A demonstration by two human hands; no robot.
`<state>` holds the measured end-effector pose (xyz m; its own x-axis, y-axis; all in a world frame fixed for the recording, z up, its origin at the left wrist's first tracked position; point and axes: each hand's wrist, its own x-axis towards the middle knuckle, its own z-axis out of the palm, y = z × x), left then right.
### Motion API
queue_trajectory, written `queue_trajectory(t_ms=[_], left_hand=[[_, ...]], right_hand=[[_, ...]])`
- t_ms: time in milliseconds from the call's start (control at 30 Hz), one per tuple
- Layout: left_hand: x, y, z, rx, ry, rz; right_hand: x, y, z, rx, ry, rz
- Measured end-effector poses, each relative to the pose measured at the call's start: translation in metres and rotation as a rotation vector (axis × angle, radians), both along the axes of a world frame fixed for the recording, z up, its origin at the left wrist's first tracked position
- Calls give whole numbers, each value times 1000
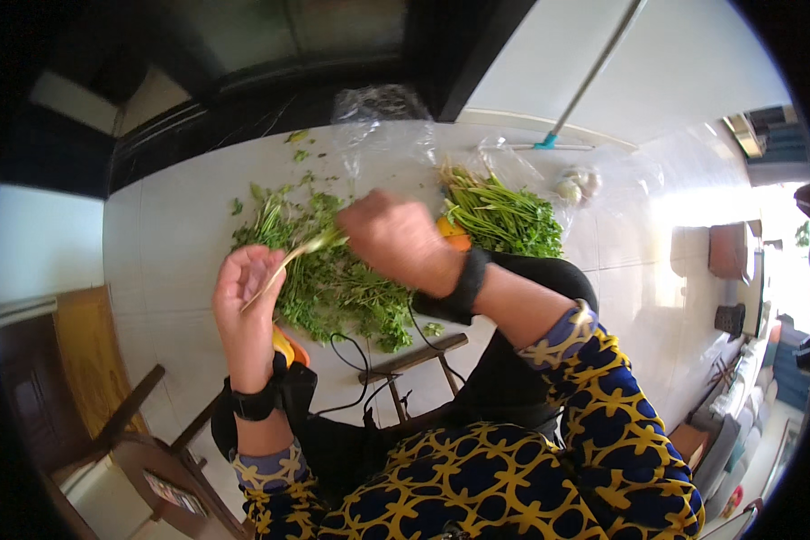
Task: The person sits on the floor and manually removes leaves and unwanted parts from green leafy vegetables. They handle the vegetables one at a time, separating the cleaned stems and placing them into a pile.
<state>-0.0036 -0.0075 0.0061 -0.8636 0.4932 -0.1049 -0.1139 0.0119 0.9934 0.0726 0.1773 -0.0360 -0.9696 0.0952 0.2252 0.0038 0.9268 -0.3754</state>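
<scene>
In front of me, my left hand [248, 290] pinches the pale root end of a thin leafy-herb stalk [302, 248] between thumb and fingers. The stalk slants up to my right hand [395, 236], which is blurred and closed around its green upper part. Below both hands a loose pile of leafy green herbs, perhaps coriander [371, 290], is spread over the tiled floor. To its right lies a neater bunch of the same kind of greens [506, 216], stems pointing up and left. Both wrists wear black bands.
Clear plastic bags [385, 128] lie beyond the pile, and white bulbs [578, 183] sit in another bag at right. A mop [550, 140] leans at the wall. A wooden stool [155, 479] with a phone on it stands at lower left. Black cables [361, 358] hang near my knees.
</scene>
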Motion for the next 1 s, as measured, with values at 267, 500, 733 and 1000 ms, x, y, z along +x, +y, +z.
queue_trajectory(t_ms=[267,500,733,1000], left_hand=[[-28,-38,13,114,97,300],[-34,-55,24,143,91,439],[-32,-57,22,113,112,437],[-35,-66,24,148,132,510]], right_hand=[[57,114,-6,278,-162,-438],[99,183,-29,472,-596,-627],[85,175,-99,373,-949,-568],[12,66,-119,133,-810,-278]])
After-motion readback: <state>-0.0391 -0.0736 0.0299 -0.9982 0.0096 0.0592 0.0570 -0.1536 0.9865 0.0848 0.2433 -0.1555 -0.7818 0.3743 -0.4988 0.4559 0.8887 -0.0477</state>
